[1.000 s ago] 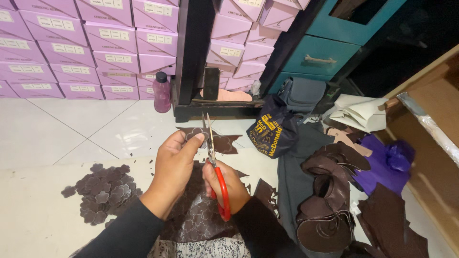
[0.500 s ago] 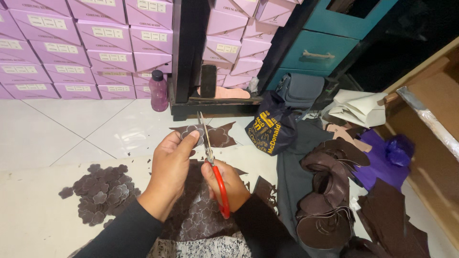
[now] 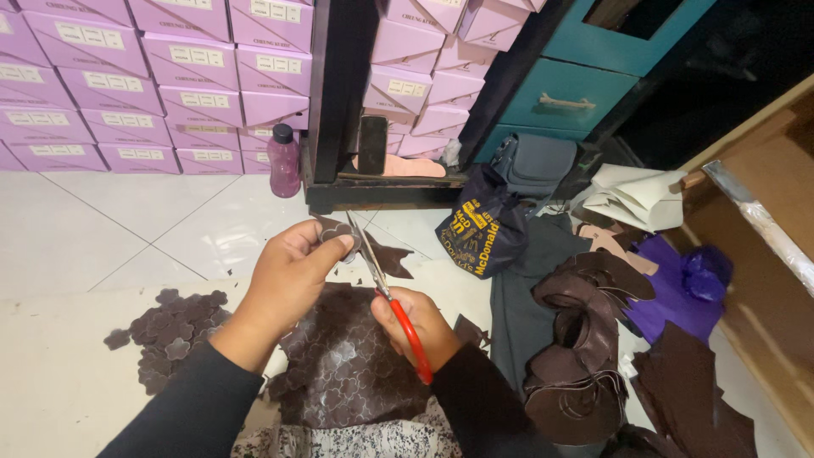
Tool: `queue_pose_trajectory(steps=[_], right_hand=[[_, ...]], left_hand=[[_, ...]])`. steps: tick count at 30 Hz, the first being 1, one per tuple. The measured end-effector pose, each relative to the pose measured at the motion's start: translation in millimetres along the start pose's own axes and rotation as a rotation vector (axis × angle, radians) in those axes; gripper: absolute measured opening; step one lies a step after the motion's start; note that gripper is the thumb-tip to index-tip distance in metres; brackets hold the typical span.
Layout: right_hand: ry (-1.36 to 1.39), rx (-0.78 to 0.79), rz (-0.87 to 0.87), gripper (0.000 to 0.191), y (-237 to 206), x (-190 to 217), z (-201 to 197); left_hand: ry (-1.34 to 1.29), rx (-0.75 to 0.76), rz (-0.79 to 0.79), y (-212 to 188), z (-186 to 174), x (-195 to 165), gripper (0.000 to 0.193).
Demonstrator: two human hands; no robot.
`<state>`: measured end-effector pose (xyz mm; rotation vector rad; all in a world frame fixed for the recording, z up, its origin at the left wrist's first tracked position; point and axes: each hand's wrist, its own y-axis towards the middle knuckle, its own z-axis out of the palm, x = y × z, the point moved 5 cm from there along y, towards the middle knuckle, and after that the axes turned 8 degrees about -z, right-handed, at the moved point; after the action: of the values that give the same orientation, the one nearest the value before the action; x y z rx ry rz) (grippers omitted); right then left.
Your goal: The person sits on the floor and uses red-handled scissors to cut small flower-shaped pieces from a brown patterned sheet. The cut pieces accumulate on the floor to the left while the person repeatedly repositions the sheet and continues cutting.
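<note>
Since the earlier view the left hand [image 3: 288, 276] has tipped the small brown cut-out piece [image 3: 332, 233] up a little against the scissors [image 3: 386, 293], and both hands sit slightly higher above the floor. That piece is pinched at the left hand's fingertips, just left of the narrowly parted blades, while the right hand [image 3: 415, 326] is closed through the red handles, near and right, over the large embossed brown sheet [image 3: 352, 365]. With thumb and blades so close, a slip could, I judge, nick a finger or spoil the scalloped edge, or the piece could drop among the cut shapes [image 3: 170, 335] at left.
</note>
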<state>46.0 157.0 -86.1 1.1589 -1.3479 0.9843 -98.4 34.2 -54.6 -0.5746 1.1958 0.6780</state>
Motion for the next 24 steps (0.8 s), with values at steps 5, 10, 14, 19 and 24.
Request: queue_pose_trajectory(steps=[5,10,14,19,24], right_hand=[[-0.056,0.023,-0.023,0.043,-0.4,-20.1,0.7],[-0.06,-0.017,-0.116,0.043,13.3,-31.5,12.4],[0.093,-0.103,0.038,0.044,10.9,-59.0,35.8],[-0.06,-0.043,-0.026,0.037,11.4,-30.8,64.5],[-0.01,-0.055,-0.004,0.041,-7.2,42.1,99.0]], left_hand=[[0.087,0.024,-0.004,1.8,-14.4,8.1,0.014],[0.032,-0.038,-0.047,11.3,-19.4,21.2,0.017],[-0.076,-0.053,-0.055,-0.2,-23.9,48.6,0.019],[0.091,-0.017,0.057,-19.2,-47.2,17.8,0.02],[0.194,-0.014,0.023,-64.2,-64.2,-54.5,0.019]])
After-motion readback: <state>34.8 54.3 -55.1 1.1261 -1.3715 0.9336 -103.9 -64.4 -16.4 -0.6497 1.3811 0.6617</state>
